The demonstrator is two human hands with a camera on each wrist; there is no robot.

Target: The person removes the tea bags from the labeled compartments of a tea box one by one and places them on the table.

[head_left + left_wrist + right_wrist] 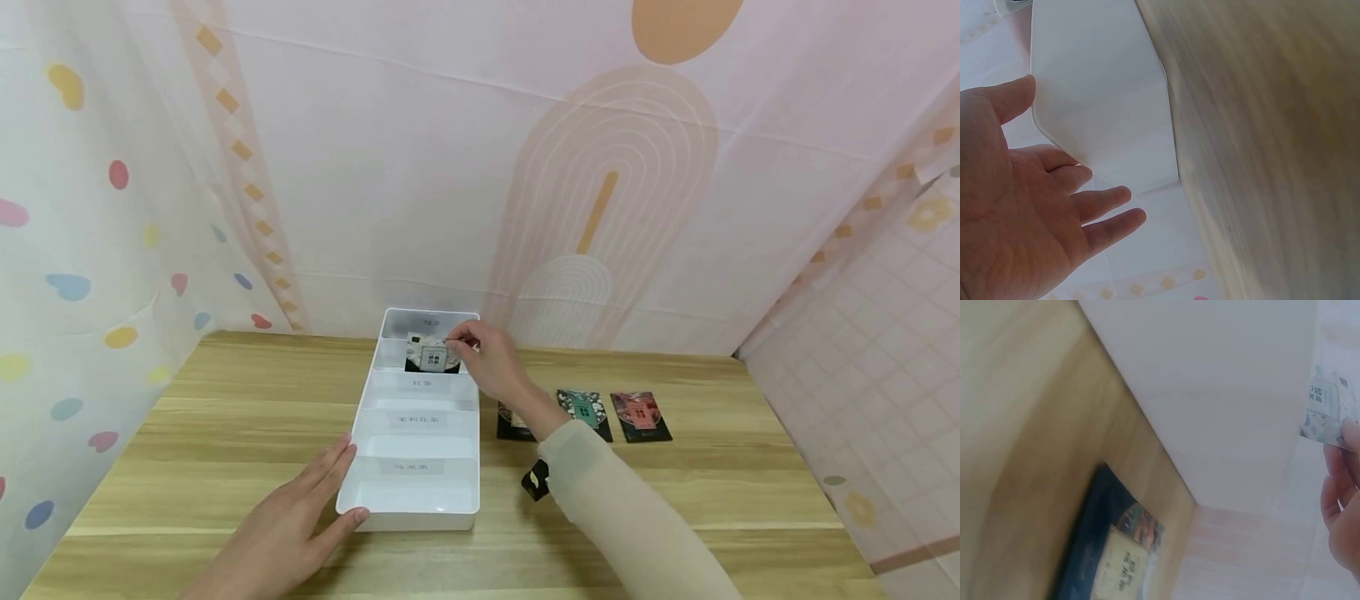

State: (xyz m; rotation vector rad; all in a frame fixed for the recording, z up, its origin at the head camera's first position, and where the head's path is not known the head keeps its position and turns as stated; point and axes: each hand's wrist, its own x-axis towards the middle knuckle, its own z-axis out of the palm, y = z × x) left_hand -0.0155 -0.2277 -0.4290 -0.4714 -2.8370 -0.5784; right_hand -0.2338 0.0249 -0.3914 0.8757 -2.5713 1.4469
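Observation:
A white box (477, 483) with several compartments and a label strip in each stands on the table. My right hand (491, 362) pinches a small patterned sachet (433, 357) by its edge, over the second compartment from the far end. In the right wrist view that sachet (1325, 400) shows just above the box's rim, its lower part hidden by the wall. At the near left corner of the box, my left hand (300, 508) rests its fingertips along the rim, fingers nearly straight. The left wrist view has its thumb (1016, 100) on the upper edge.
Right of the box lie a green-labelled sachet (588, 412) and a red-labelled sachet (641, 417). A cream-labelled sachet (512, 425) and a black packet (535, 482) are partly covered by the right arm. Patterned cloth (375, 192) hangs behind the wooden table (262, 417).

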